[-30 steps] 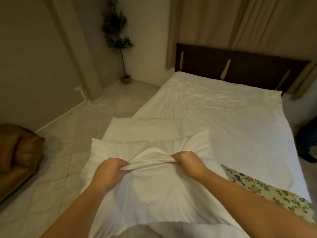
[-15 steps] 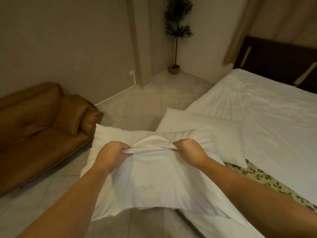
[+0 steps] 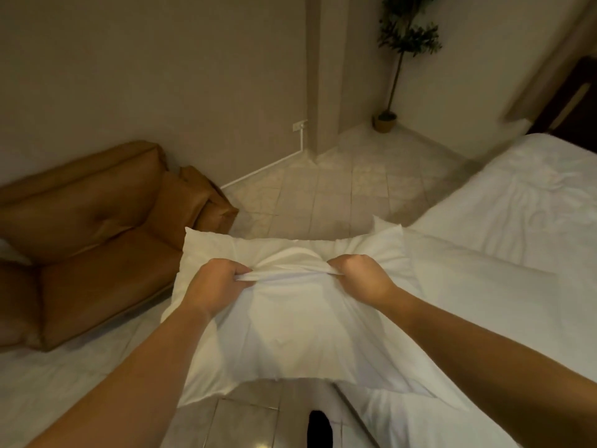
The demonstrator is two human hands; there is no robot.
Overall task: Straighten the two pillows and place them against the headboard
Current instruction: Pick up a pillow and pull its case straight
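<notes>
I hold a white pillow (image 3: pixel 290 324) in the air in front of me, above the floor beside the bed. My left hand (image 3: pixel 216 282) and my right hand (image 3: pixel 361 276) both pinch a bunched fold of its case near the middle. A second white pillow (image 3: pixel 468 286) lies on the bed's near edge, just right of the held one and partly hidden behind it. The dark headboard (image 3: pixel 568 101) shows only as a sliver at the far right edge.
A brown leather sofa (image 3: pixel 80 240) stands on the left against the wall. The bed with its white sheet (image 3: pixel 517 205) fills the right. Tiled floor (image 3: pixel 339 195) runs between them, toward a potted plant (image 3: pixel 397 72) in the far corner.
My view has swung left: the sofa now fills the left and the headboard has slid to the right edge. Both hands keep the same grip on the pillow.
</notes>
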